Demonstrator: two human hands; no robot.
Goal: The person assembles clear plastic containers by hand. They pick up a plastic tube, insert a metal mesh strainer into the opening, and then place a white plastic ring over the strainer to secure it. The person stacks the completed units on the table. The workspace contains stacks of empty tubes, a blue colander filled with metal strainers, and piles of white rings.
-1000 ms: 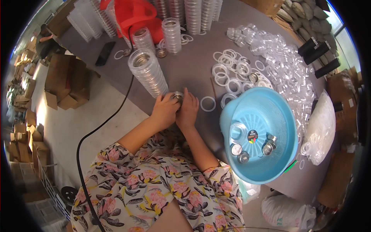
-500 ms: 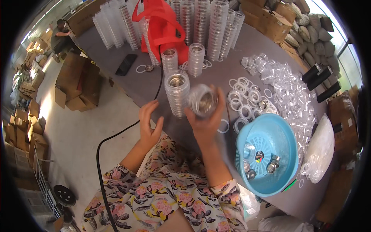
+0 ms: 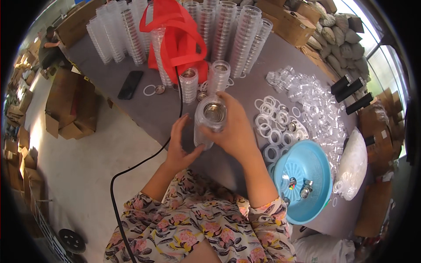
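Note:
A stack of clear round plastic pieces (image 3: 200, 136) stands in front of me on the grey table. At its top my right hand (image 3: 234, 131) grips a clear round plastic piece with a silver metal centre (image 3: 211, 115), its fingers wrapped round the rim. My left hand (image 3: 179, 147) is open at the left of the stack, fingers raised and thumb stretched toward it; whether the thumb touches I cannot tell. Behind are two shorter stacks, one on the left (image 3: 188, 87) and one on the right (image 3: 219, 78).
At right, a blue plastic basket (image 3: 324, 175) holds a few metal parts. White rings (image 3: 275, 136) and a heap of clear plastic pieces (image 3: 315, 98) lie beside it. A red bag (image 3: 173, 44), tall stacks, a phone (image 3: 130, 85) and a black cable (image 3: 144, 161) are also there.
My right hand has brought the clear round piece left onto the top of the stack. My left hand has moved closer to the stack's side. The view has shifted slightly.

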